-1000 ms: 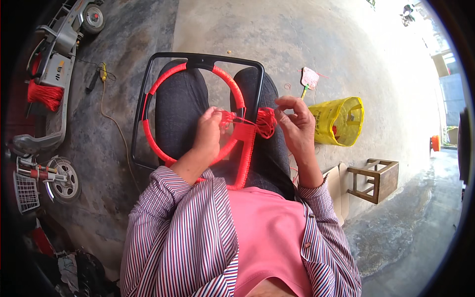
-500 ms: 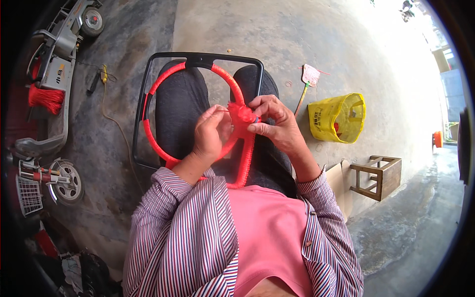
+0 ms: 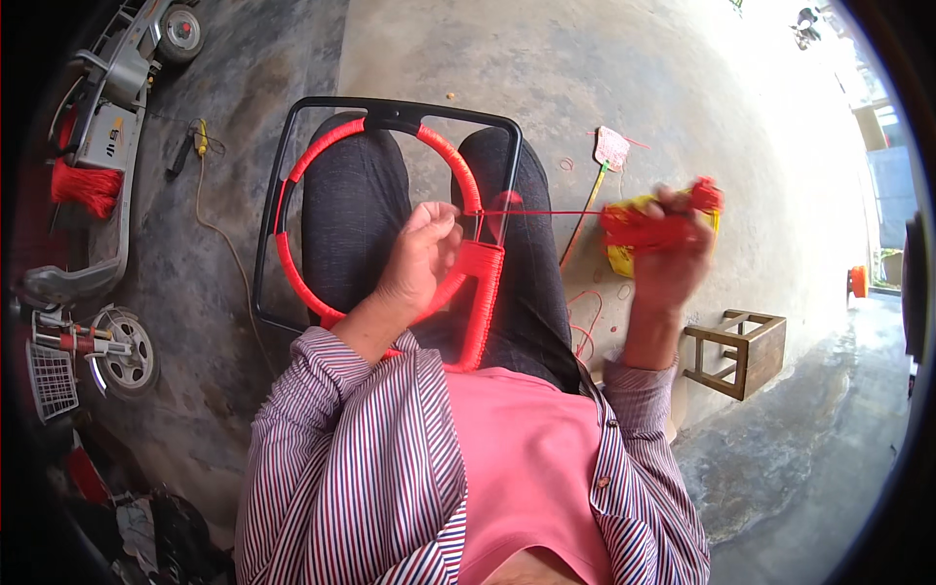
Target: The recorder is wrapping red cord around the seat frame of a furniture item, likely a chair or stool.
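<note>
Across my thighs lies a black rectangular frame [image 3: 518, 161] with a ring [image 3: 456, 161] and a bar [image 3: 483, 312], both wrapped in red cord. A short stretch at the ring's left side shows less wrapping. My left hand [image 3: 424, 255] is closed in a pinch at the ring's right side, where the cord meets it. Out to the right, my right hand [image 3: 673, 258], smeared by motion, grips a bundle of red cord [image 3: 639, 230]. One taut red strand [image 3: 556, 212] runs from the bundle to the ring near my left fingertips.
Behind my right hand stands a yellow bin [image 3: 620, 261], partly hidden. A fly swatter [image 3: 611, 148] and loose red cord [image 3: 588, 322] lie on the concrete floor. A wooden stool [image 3: 756, 351] is at right. At left are a scooter [image 3: 112, 141], red strands and a yellow cable [image 3: 202, 195].
My right hand has swung from the ring out to the right with the cord bundle, drawing the strand taut. My left hand has stayed by the ring, shifting slightly right.
</note>
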Action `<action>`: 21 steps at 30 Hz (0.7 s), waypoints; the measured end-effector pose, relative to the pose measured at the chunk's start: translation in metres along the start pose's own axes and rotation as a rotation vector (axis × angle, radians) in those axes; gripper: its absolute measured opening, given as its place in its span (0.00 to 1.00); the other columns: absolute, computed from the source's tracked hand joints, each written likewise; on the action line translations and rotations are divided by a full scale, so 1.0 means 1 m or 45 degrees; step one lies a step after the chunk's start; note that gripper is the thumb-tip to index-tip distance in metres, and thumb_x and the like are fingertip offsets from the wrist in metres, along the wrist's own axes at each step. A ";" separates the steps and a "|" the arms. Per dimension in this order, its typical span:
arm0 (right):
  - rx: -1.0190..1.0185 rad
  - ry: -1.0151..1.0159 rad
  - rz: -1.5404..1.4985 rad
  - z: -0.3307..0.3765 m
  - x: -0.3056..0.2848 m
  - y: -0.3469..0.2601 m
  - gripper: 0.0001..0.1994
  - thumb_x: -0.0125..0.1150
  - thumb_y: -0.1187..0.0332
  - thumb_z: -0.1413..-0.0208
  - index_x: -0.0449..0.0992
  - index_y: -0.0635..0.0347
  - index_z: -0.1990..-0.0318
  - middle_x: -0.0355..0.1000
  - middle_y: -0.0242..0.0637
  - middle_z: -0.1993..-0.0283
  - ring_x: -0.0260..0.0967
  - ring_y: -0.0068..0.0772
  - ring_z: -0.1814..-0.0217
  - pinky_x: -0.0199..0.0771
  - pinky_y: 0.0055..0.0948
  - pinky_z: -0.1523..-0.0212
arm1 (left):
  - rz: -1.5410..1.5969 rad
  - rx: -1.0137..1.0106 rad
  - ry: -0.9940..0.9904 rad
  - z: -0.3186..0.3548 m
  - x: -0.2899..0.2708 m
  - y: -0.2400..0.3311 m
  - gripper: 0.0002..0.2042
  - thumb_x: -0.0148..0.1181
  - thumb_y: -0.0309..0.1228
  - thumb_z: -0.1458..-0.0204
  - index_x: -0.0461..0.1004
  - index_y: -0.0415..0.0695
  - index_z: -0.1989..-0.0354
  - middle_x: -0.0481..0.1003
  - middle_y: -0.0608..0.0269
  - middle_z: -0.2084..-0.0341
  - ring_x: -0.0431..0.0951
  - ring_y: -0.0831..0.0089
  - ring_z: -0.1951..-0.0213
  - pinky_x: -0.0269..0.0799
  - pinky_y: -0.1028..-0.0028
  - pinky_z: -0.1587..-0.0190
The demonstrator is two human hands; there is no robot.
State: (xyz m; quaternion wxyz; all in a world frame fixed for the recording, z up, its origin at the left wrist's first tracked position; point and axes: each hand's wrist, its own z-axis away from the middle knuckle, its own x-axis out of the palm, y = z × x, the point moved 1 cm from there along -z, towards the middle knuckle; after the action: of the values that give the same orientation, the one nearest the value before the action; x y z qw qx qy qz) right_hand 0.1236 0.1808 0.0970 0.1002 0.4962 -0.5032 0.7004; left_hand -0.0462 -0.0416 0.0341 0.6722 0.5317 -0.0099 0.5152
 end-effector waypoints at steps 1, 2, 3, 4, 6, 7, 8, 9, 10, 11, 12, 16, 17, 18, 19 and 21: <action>0.008 -0.017 -0.015 -0.007 -0.014 -0.017 0.10 0.46 0.62 0.43 0.69 0.58 0.61 0.65 0.34 0.70 0.61 0.25 0.74 0.68 0.32 0.65 | 0.004 0.000 0.005 0.002 0.007 0.005 0.11 0.47 0.34 0.45 0.65 0.42 0.58 0.67 0.65 0.73 0.64 0.78 0.76 0.63 0.80 0.71; 0.049 -0.101 -0.033 -0.014 -0.034 -0.033 0.10 0.44 0.62 0.42 0.68 0.57 0.62 0.60 0.29 0.74 0.55 0.19 0.79 0.62 0.24 0.74 | 0.036 -0.032 0.005 0.008 0.020 0.012 0.14 0.47 0.33 0.45 0.64 0.42 0.52 0.69 0.62 0.70 0.68 0.75 0.72 0.67 0.77 0.66; 0.028 -0.040 0.024 -0.014 -0.034 -0.034 0.09 0.44 0.63 0.42 0.68 0.58 0.63 0.59 0.27 0.76 0.53 0.18 0.80 0.57 0.22 0.78 | 0.067 -0.064 0.008 0.011 0.026 0.015 0.17 0.46 0.32 0.45 0.62 0.41 0.47 0.72 0.60 0.66 0.73 0.73 0.68 0.71 0.75 0.62; 0.007 0.022 0.080 -0.014 -0.033 -0.033 0.09 0.44 0.63 0.41 0.68 0.58 0.63 0.58 0.26 0.78 0.51 0.16 0.82 0.53 0.19 0.82 | 0.067 -0.068 0.017 0.008 0.024 0.013 0.17 0.46 0.32 0.45 0.62 0.41 0.47 0.72 0.60 0.66 0.73 0.73 0.68 0.71 0.75 0.62; 0.212 0.086 0.303 -0.010 -0.044 -0.013 0.08 0.47 0.65 0.42 0.68 0.60 0.62 0.56 0.23 0.81 0.49 0.14 0.84 0.48 0.16 0.86 | 0.249 -0.193 -0.262 0.001 0.021 0.008 0.19 0.43 0.30 0.45 0.60 0.39 0.44 0.73 0.52 0.59 0.77 0.64 0.59 0.75 0.67 0.56; 0.225 0.038 0.562 -0.002 -0.035 0.009 0.10 0.50 0.68 0.43 0.69 0.62 0.57 0.54 0.19 0.83 0.47 0.12 0.86 0.47 0.15 0.87 | 0.242 -0.193 -0.246 0.000 0.019 0.008 0.19 0.43 0.30 0.45 0.60 0.39 0.44 0.73 0.52 0.59 0.77 0.64 0.59 0.75 0.67 0.56; 0.385 -0.055 0.700 0.004 -0.023 0.028 0.13 0.51 0.71 0.43 0.70 0.64 0.51 0.53 0.17 0.83 0.48 0.10 0.86 0.48 0.14 0.86 | 0.178 -0.243 -0.282 0.001 0.015 0.007 0.18 0.41 0.29 0.44 0.61 0.39 0.45 0.73 0.49 0.58 0.78 0.61 0.58 0.76 0.65 0.58; 0.597 -0.175 0.775 0.011 -0.016 0.048 0.14 0.54 0.72 0.43 0.71 0.63 0.49 0.54 0.17 0.82 0.49 0.10 0.85 0.49 0.15 0.85 | 0.112 -0.289 -0.314 0.003 0.013 0.007 0.17 0.39 0.28 0.44 0.61 0.38 0.46 0.73 0.45 0.57 0.78 0.58 0.57 0.77 0.63 0.59; 0.786 -0.251 0.961 0.020 -0.008 0.061 0.12 0.57 0.69 0.43 0.74 0.59 0.52 0.57 0.17 0.81 0.50 0.09 0.83 0.49 0.16 0.82 | 0.104 -0.299 -0.312 0.002 0.016 0.008 0.17 0.39 0.28 0.44 0.61 0.38 0.46 0.73 0.45 0.57 0.78 0.58 0.57 0.77 0.63 0.59; 0.913 -0.428 1.051 0.026 -0.009 0.072 0.09 0.59 0.66 0.42 0.76 0.56 0.56 0.59 0.17 0.79 0.50 0.09 0.81 0.49 0.17 0.81 | 0.115 -0.312 -0.262 0.001 0.020 0.009 0.16 0.39 0.28 0.43 0.61 0.38 0.47 0.74 0.43 0.58 0.79 0.56 0.59 0.77 0.65 0.63; 0.824 -0.596 1.281 0.025 -0.009 0.074 0.06 0.59 0.66 0.42 0.76 0.56 0.61 0.59 0.17 0.79 0.50 0.08 0.79 0.49 0.17 0.80 | 0.126 -0.311 -0.199 0.003 0.021 0.012 0.16 0.38 0.29 0.43 0.62 0.38 0.48 0.74 0.40 0.59 0.79 0.54 0.61 0.77 0.66 0.68; 0.771 -0.323 1.013 0.008 -0.013 0.047 0.09 0.58 0.68 0.43 0.69 0.56 0.74 0.60 0.20 0.83 0.54 0.12 0.83 0.52 0.18 0.83 | 0.112 -0.318 -0.384 0.009 0.018 0.038 0.15 0.37 0.30 0.43 0.63 0.38 0.51 0.74 0.37 0.61 0.80 0.51 0.64 0.73 0.71 0.77; 0.782 -0.351 1.021 0.010 -0.016 0.048 0.09 0.58 0.68 0.43 0.69 0.56 0.75 0.59 0.21 0.83 0.54 0.12 0.84 0.52 0.18 0.82 | 0.131 -0.363 -0.302 0.013 0.022 0.041 0.15 0.36 0.32 0.42 0.63 0.39 0.51 0.74 0.36 0.61 0.80 0.50 0.65 0.70 0.73 0.80; 0.796 -0.378 1.031 0.014 -0.018 0.049 0.09 0.58 0.68 0.42 0.69 0.55 0.75 0.59 0.21 0.83 0.53 0.13 0.84 0.52 0.18 0.82 | 0.155 -0.408 -0.219 0.016 0.024 0.043 0.16 0.36 0.34 0.42 0.63 0.39 0.51 0.74 0.35 0.61 0.80 0.48 0.67 0.68 0.75 0.83; 0.847 -0.354 1.042 0.018 -0.015 0.049 0.11 0.58 0.68 0.42 0.68 0.55 0.77 0.58 0.22 0.83 0.53 0.14 0.83 0.51 0.19 0.82 | 0.158 -0.426 -0.201 0.017 0.023 0.044 0.17 0.35 0.34 0.43 0.62 0.38 0.51 0.74 0.36 0.60 0.80 0.48 0.67 0.66 0.75 0.86; 0.844 -0.389 0.990 0.023 -0.014 0.052 0.12 0.58 0.68 0.43 0.67 0.55 0.78 0.58 0.22 0.84 0.53 0.14 0.83 0.51 0.19 0.82 | 0.142 -0.386 -0.207 0.019 0.019 0.049 0.17 0.36 0.34 0.44 0.63 0.38 0.51 0.74 0.38 0.59 0.80 0.48 0.68 0.65 0.75 0.87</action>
State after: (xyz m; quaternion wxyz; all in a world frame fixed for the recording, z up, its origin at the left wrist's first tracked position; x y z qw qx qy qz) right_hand 0.1108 0.1428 0.0546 -0.4031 0.3745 -0.4106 0.7271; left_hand -0.0612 -0.0470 0.0875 0.7120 0.4627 -0.1712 0.4996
